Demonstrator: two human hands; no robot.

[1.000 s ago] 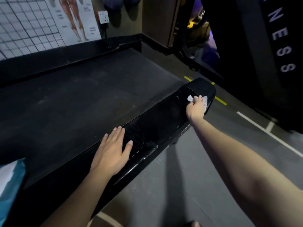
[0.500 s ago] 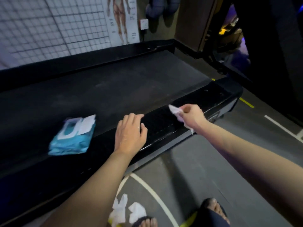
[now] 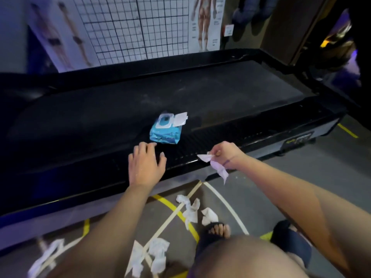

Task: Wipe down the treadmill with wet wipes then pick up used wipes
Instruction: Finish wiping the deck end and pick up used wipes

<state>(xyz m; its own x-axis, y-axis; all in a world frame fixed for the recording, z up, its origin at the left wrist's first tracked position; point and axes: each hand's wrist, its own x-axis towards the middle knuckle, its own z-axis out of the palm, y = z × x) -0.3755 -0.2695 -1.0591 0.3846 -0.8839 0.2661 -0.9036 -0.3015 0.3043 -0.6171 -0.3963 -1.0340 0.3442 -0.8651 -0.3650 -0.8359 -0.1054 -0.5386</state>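
The black treadmill (image 3: 230, 93) stretches across the view, its near side rail (image 3: 251, 137) in front of me. A blue wet wipe pack (image 3: 165, 129) with its lid flipped open lies on the belt edge. My left hand (image 3: 145, 165) rests flat on the side rail just below the pack, fingers spread. My right hand (image 3: 224, 153) pinches a crumpled white wipe (image 3: 217, 167) that dangles over the rail's outer edge. Several used wipes (image 3: 190, 211) lie on the grey floor below, with more used wipes (image 3: 156, 255) nearer my knee.
A wall with a grid chart and anatomy posters (image 3: 140, 27) stands behind the treadmill. Yellow and white tape lines (image 3: 170, 205) cross the floor. My sandalled feet (image 3: 218, 231) stand beside the dropped wipes. Dark equipment (image 3: 337, 47) fills the far right.
My right hand has pulled the wipe back from the treadmill's far end towards me and lifted it off the rail. My view swung left and down, bringing the pack and floor wipes into sight.
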